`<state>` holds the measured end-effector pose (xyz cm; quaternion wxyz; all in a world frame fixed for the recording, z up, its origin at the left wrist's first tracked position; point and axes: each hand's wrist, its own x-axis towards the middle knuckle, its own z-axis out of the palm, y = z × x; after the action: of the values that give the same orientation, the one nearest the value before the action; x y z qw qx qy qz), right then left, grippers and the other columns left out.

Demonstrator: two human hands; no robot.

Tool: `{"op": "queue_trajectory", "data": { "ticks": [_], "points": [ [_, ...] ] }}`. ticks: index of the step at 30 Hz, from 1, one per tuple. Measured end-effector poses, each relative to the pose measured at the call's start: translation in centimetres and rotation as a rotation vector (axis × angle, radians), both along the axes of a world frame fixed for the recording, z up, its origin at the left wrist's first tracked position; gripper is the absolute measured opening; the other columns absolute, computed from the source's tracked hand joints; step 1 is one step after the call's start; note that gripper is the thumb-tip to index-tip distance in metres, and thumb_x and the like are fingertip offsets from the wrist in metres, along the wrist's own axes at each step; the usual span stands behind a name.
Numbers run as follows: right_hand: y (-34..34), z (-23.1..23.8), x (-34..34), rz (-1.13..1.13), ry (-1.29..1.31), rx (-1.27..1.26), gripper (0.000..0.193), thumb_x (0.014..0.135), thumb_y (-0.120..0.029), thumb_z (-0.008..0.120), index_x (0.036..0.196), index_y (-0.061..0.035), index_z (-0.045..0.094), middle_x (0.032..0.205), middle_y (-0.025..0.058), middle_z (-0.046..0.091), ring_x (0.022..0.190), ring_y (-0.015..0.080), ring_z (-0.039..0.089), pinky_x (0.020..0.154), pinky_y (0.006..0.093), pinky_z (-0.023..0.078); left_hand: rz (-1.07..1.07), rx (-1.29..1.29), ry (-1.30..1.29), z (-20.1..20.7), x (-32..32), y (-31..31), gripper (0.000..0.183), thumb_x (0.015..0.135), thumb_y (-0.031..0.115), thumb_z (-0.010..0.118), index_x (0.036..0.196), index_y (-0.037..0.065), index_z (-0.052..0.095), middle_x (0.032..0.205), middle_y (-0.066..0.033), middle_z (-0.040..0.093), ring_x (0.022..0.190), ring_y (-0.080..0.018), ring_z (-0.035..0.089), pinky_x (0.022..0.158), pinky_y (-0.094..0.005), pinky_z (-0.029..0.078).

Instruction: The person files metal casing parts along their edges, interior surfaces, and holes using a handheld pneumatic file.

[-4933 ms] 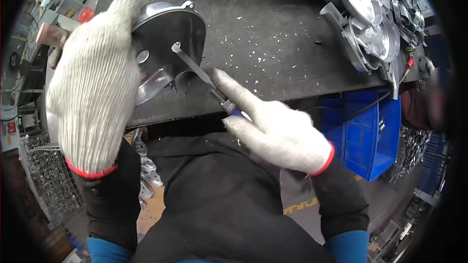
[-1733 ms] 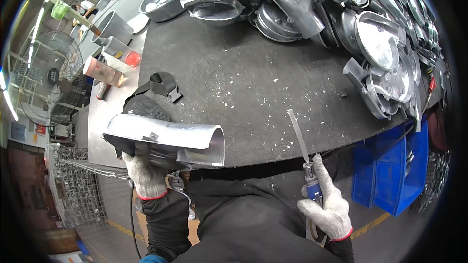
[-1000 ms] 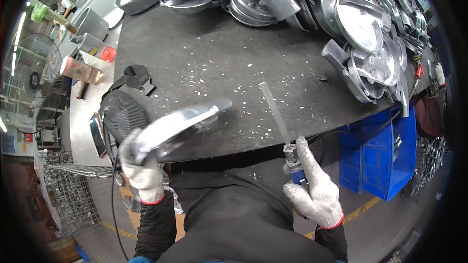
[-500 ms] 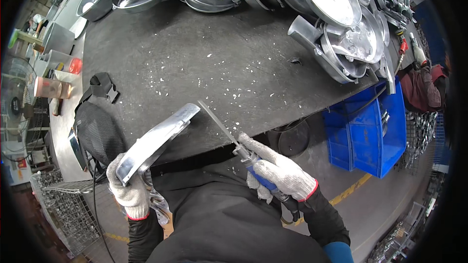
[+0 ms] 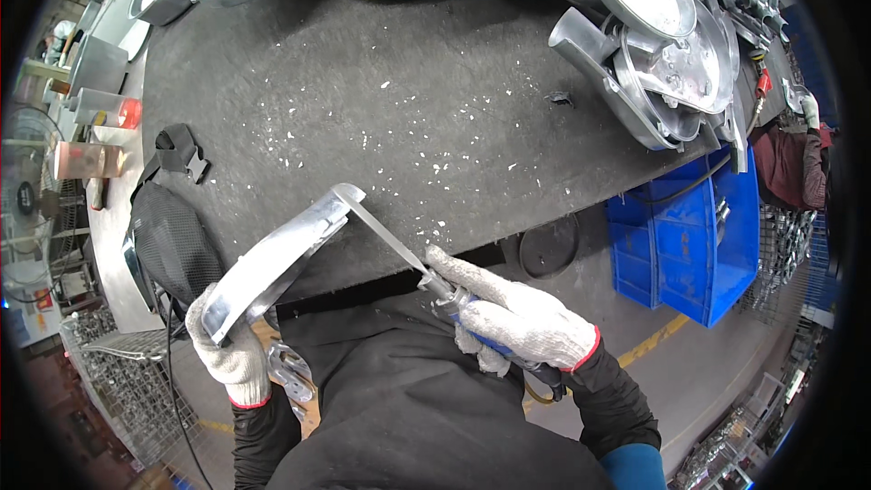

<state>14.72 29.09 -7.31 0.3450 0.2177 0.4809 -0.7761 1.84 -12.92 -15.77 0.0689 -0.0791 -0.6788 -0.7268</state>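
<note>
1. Head view: the left hand [image 5: 229,358], in a white knitted glove with a red edge at the wrist, is curled closed around the near end of a curved, shiny metal part [image 5: 277,263]
2. The metal part is tilted over the near edge of the dark tabletop [image 5: 318,118], to the left of the person's middle, its far end pointing away and to the right
3. The right hand [image 5: 531,316], gloved alike, is wrapped around a blue and grey hand tool [image 5: 443,292], with the forefinger stretched forward toward the blade
4. The flat, narrow blade [image 5: 388,236] slants up and left, its tip meeting the metal part's far end in the picture; whether the two touch, I cannot tell
5. A black mesh item [image 5: 174,245] with a buckled strap lies just beyond the left hand
6. White flecks [image 5: 385,85] dot the tabletop, and a heap of similar metal castings [image 5: 626,0] covers its far and right sides
7. Blue bins [image 5: 685,254] stand below the tabletop's right end, near a co-worker's dark red sleeve [image 5: 813,172]
</note>
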Motion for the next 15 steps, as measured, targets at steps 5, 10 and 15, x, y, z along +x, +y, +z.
{"op": "queue_trajectory", "data": {
  "ticks": [5,10,15],
  "points": [
    [0.3,0.6,-0.6,0.006,-0.012,0.078,0.073,0.103,-0.029,0.05,0.171,-0.0175,0.024,0.085,0.002,0.059,0.061,0.0096,0.055,0.061,0.0257,0.053,0.028,-0.07,-0.019,0.3,0.0,0.3,0.039,0.103,0.02,0.06,0.138,0.004,0.058,0.143,-0.0171,0.06,0.133,-0.0335,0.06,0.115,-0.0491,0.05],
    [0.0,0.2,0.0,0.01,0.064,0.103,0.071,0.107,-0.032,0.051,0.171,-0.0155,0.023,0.086,0.0031,0.06,0.061,0.0096,0.057,0.057,0.0259,0.054,-0.003,-0.209,0.097,-0.2,0.0,-0.3,0.039,0.103,0.021,0.06,0.139,0.004,0.058,0.143,-0.0179,0.06,0.134,-0.0338,0.06,0.115,-0.0489,0.05],
    [0.0,-0.2,-0.1,-0.074,-0.015,-0.045,0.072,0.108,-0.031,0.054,0.171,-0.0167,0.022,0.086,0.0041,0.061,0.062,0.0095,0.059,0.056,0.0255,0.054,0.027,-0.095,0.027,-0.3,0.0,-0.7,0.037,0.105,0.021,0.057,0.138,0.003,0.058,0.14,-0.0185,0.062,0.134,-0.0333,0.06,0.115,-0.048,0.05]
  ]
}}
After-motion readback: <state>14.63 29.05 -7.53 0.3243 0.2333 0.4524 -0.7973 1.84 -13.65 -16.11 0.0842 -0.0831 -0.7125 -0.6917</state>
